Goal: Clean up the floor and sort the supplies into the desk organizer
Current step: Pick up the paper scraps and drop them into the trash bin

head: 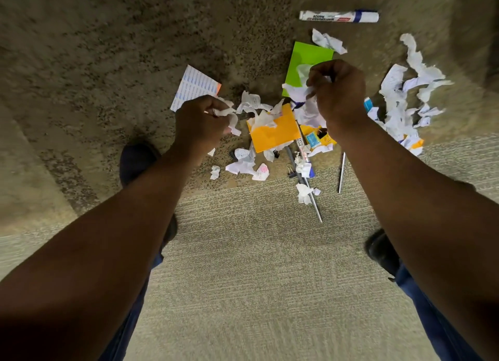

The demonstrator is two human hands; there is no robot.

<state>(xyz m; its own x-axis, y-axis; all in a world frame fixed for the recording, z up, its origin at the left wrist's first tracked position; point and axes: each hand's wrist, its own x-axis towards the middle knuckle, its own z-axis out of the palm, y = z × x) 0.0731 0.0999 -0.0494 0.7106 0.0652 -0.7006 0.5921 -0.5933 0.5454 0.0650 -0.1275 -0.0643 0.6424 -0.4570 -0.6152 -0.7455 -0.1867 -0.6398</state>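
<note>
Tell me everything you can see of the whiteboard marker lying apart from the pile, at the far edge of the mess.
The whiteboard marker lies flat on the carpet, crosswise to the view, beyond the green pad and alone. Its barrel looks like white plastic with printed lettering reading upside down from here; a dark blue band sits near the right end. Nothing touches it; a crumpled paper scrap lies just short of it. Neither hand is near it.
</note>
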